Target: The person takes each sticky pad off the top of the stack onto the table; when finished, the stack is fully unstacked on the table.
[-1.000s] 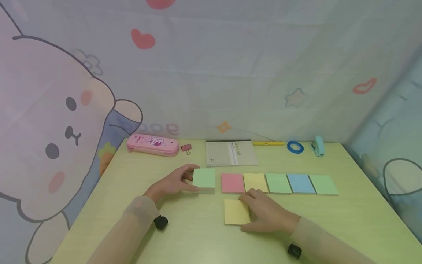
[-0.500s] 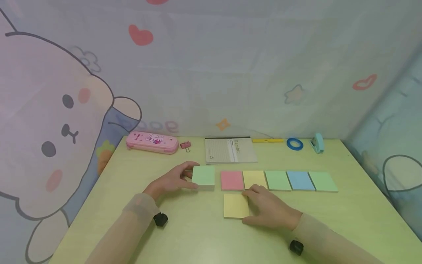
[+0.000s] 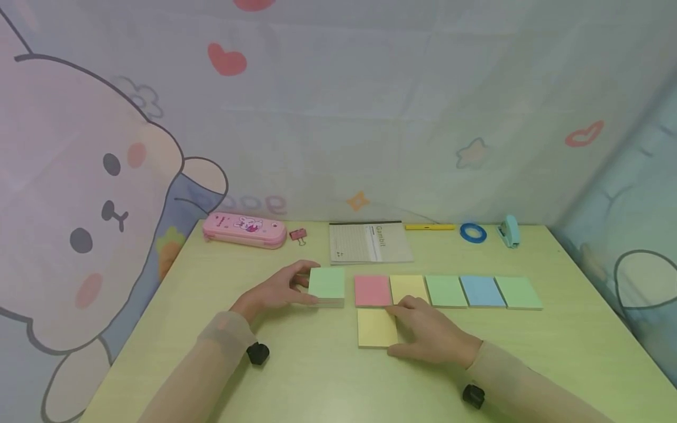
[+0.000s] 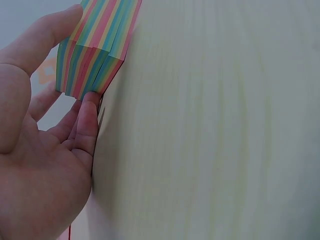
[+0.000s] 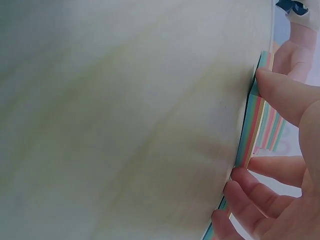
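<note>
The right hand [image 3: 432, 336] holds the yellow pad [image 3: 375, 330] between its fingers, now slid nearer the pink pad [image 3: 372, 291]; the left hand [image 3: 276, 288] grips the green-topped stack [image 3: 326, 284], whose striped sides only wrist views reveal.

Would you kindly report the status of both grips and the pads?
Left grip holding green-topped stack. Right grip pinching near yellow pad at its right end. Pink pad directly beyond, possibly in the way.
</note>
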### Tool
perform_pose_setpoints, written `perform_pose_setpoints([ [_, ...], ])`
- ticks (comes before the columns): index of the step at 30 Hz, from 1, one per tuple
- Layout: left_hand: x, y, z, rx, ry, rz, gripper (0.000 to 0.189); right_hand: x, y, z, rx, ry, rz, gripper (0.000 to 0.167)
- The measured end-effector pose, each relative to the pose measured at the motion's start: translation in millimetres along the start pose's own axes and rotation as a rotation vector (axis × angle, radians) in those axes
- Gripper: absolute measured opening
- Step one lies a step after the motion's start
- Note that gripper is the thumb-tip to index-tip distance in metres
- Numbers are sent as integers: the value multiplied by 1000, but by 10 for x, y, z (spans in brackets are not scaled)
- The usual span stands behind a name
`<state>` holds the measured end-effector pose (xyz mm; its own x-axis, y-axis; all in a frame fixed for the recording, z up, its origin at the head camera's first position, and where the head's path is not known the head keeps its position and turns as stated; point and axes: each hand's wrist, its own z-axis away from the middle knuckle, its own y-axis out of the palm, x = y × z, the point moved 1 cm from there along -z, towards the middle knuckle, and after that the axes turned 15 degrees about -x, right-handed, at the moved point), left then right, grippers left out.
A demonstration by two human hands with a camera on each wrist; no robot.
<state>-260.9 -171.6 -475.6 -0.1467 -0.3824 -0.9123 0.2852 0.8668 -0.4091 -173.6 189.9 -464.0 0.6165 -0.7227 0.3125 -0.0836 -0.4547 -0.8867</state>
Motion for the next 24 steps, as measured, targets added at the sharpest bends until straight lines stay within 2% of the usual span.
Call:
perform_pose_setpoints([
  [19,-20,3,10,0,4,11,79,-29,19,-14,-1,-27,-11,77],
  [24,-1,6,8,3,0,13,79,-13,-17,-19,33,3,-26,79],
])
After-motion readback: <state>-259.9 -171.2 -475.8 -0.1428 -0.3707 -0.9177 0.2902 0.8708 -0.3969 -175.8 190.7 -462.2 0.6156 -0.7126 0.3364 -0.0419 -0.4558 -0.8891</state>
